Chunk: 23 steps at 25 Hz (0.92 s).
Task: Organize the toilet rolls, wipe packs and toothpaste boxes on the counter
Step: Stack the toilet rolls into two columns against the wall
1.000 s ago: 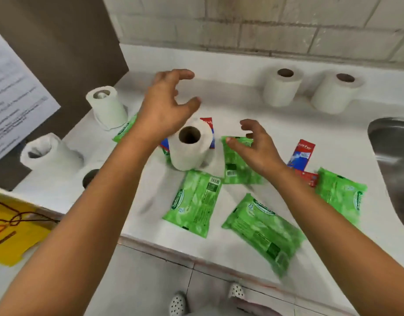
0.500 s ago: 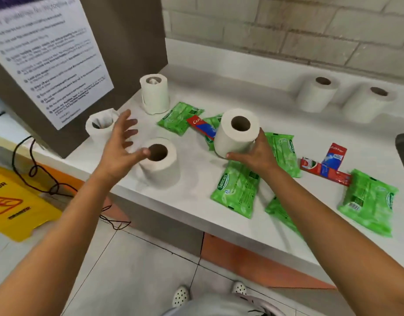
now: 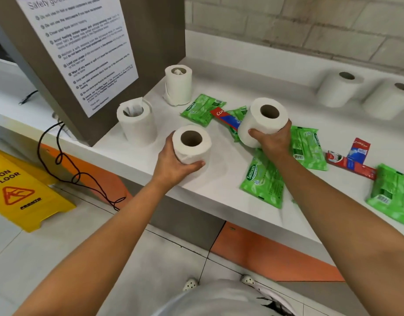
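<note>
Matt paper toilet rolls (image 3: 191,144), glossy plastic wipe packs (image 3: 263,179), smooth white counter (image 3: 219,190).

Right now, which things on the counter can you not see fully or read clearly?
Head view only:
- Wipe pack near the counter edge: almost fully hidden under the right forearm.
- Far-right toilet roll and rightmost wipe pack: cut off by the picture's right edge.
- Toothpaste box: its far end is hidden behind the roll in the right hand.
- Safety notice: small print too blurred.

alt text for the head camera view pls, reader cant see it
A person's left hand and right hand each grip a toilet roll over a white counter strewn with green wipe packs, toothpaste boxes and four more rolls.
</note>
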Each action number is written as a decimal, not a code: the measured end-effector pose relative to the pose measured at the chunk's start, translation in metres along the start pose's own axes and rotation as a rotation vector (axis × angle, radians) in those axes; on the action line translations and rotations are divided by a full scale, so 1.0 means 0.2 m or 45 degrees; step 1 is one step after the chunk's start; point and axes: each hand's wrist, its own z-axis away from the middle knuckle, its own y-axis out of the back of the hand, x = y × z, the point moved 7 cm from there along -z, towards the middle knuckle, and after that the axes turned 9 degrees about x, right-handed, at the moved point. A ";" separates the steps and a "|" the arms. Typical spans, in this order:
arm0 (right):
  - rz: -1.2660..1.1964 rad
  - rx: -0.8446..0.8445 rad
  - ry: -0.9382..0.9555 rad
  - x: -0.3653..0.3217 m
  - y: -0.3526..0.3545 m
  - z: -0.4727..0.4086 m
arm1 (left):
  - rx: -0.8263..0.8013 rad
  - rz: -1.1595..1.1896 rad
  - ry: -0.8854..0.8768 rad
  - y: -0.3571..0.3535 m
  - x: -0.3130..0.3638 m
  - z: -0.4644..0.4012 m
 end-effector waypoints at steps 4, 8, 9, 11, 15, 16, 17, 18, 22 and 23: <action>0.010 0.018 -0.017 -0.04 -0.02 0.01 | 0.027 0.043 0.004 -0.02 0.08 -0.04; -0.058 0.108 0.005 -0.10 0.05 -0.02 | 0.040 0.163 -0.037 -0.10 0.28 -0.14; -0.068 0.134 0.015 -0.13 0.10 -0.06 | 0.035 0.177 -0.062 -0.14 0.35 -0.17; -0.063 0.173 0.040 -0.17 0.21 -0.13 | 0.025 0.224 -0.096 -0.24 0.49 -0.23; -0.051 0.281 0.060 -0.20 0.51 -0.34 | -0.006 0.281 -0.134 -0.53 0.72 -0.32; -0.041 0.309 0.058 -0.19 0.61 -0.41 | -0.028 0.289 -0.143 -0.63 0.77 -0.33; -0.027 0.334 0.057 -0.18 0.70 -0.48 | -0.052 0.295 -0.149 -0.73 0.83 -0.34; -0.016 0.356 0.056 -0.17 0.79 -0.55 | -0.073 0.303 -0.151 -0.82 0.87 -0.36; 0.035 0.447 0.050 -0.13 1.13 -0.84 | -0.160 0.298 -0.168 -1.20 1.07 -0.42; 0.043 0.468 0.046 -0.12 1.21 -0.92 | -0.183 0.307 -0.166 -1.30 1.12 -0.44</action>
